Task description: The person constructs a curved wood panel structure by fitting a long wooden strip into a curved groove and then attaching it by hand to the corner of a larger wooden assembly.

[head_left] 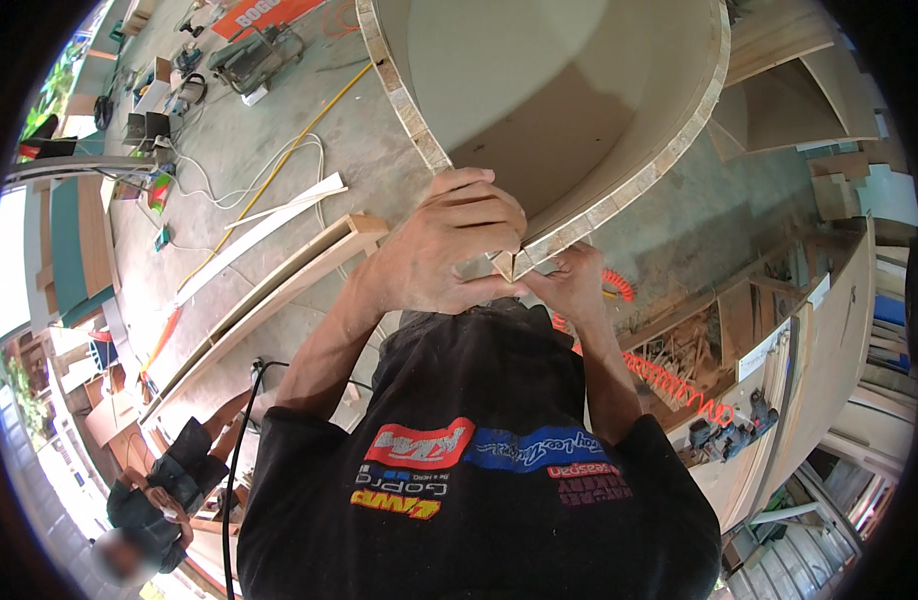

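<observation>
A large curved wooden frame (619,190), with a layered plywood rim and a pale panel inside it, fills the upper middle. My left hand (457,245) is curled over the lowest part of the rim and grips it. Just to its right, my right hand (576,285) pinches the same rim edge with its fingertips. Between the two hands a small pale wooden wedge (504,264) sticks out at the rim. My black shirt covers the lower middle, and both forearms rise from it.
Long wooden boards (279,280) and a white strip lie on the concrete floor, with a yellow cable (279,165), white cords and power tools beyond. An orange coiled hose (669,385) and a nail gun (724,435) lie at right by stacked panels. Another person (154,490) crouches at lower left.
</observation>
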### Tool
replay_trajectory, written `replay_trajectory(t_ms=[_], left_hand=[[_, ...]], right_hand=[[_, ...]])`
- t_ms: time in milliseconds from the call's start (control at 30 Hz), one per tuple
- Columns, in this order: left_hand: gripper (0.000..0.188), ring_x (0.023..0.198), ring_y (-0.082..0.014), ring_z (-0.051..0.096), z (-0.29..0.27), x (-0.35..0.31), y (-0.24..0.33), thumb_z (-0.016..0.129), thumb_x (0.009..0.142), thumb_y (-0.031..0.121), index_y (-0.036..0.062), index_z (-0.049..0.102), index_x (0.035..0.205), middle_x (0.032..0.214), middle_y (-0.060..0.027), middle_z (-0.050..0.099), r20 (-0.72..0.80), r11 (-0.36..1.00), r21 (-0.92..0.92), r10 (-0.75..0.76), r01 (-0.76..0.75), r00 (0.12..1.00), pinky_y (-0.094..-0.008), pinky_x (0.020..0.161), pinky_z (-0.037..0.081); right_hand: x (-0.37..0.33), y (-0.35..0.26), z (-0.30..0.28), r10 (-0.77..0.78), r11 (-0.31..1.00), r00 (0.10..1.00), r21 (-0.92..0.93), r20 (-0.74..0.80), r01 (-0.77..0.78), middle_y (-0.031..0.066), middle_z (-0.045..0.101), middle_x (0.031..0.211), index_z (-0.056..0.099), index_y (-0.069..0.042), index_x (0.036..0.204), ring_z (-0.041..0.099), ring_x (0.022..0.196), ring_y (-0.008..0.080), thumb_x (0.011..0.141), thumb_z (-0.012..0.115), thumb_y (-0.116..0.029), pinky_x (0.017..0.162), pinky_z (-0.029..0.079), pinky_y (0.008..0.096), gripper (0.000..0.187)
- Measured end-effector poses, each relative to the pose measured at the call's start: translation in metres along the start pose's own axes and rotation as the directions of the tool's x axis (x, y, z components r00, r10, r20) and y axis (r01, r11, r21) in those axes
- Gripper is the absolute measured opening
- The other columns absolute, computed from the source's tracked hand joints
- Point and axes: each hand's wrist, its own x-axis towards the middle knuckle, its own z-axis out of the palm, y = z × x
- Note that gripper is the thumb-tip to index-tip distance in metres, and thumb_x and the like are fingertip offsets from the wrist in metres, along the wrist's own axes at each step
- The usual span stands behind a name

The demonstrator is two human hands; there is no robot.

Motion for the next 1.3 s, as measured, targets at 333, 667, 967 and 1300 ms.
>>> replay_trajectory(t_ms=[333, 667, 967, 1300], left_hand=[[0.033, 0.105, -0.0211, 0.066, 0.007, -0.002, -0.005, 0.089, 0.072, 0.025, 0.0116, 0.065, 0.092, 0.099, -0.0017, 0.067, -0.093, 0.997, 0.051, 0.054, -0.049, 0.994, -0.0452, 0.111, 0.043], [0.034, 0.101, -0.0218, 0.065, 0.009, -0.002, -0.002, 0.089, 0.074, 0.026, 0.0112, 0.066, 0.093, 0.097, -0.0024, 0.066, -0.117, 0.996, 0.083, 0.054, -0.044, 0.992, -0.0462, 0.11, 0.044], [0.041, 0.103, -0.0222, 0.067, 0.009, -0.004, -0.001, 0.092, 0.07, 0.03, 0.0114, 0.067, 0.097, 0.1, -0.0026, 0.069, -0.134, 0.989, 0.15, 0.036, -0.015, 0.99, -0.0481, 0.111, 0.041], [0.065, 0.124, -0.0297, 0.06, 0.025, -0.018, 0.001, 0.096, 0.066, 0.041, 0.0108, 0.065, 0.115, 0.127, -0.0057, 0.068, -0.307, 0.943, 0.323, 0.025, 0.079, 0.951, -0.0543, 0.119, 0.028]], right_hand=[[-0.003, 0.007, -0.002, 0.007, 0.998, 0.999, -0.057, 0.034, -0.005, 0.0052, 0.077, 0.087, 0.082, -0.014, 0.093, 0.074, 0.076, 0.0263, 0.07, 0.093, -0.033, 0.067, 0.058, 0.0383, 0.032], [-0.002, 0.006, -0.003, 0.016, 0.998, 0.999, -0.061, 0.042, -0.013, 0.0073, 0.078, 0.091, 0.082, -0.013, 0.094, 0.074, 0.083, 0.0275, 0.071, 0.092, -0.034, 0.072, 0.059, 0.0387, 0.032], [-0.008, 0.012, 0.002, 0.06, 0.997, 0.998, -0.047, 0.019, -0.059, 0.0112, 0.077, 0.094, 0.083, -0.012, 0.099, 0.075, 0.086, 0.0307, 0.07, 0.092, -0.033, 0.074, 0.06, 0.0406, 0.036], [-0.006, 0.01, 0.0, 0.005, 1.0, 1.0, -0.03, 0.012, -0.005, 0.011, 0.077, 0.099, 0.081, -0.011, 0.099, 0.074, 0.087, 0.0329, 0.071, 0.086, -0.021, 0.076, 0.06, 0.0428, 0.03]])
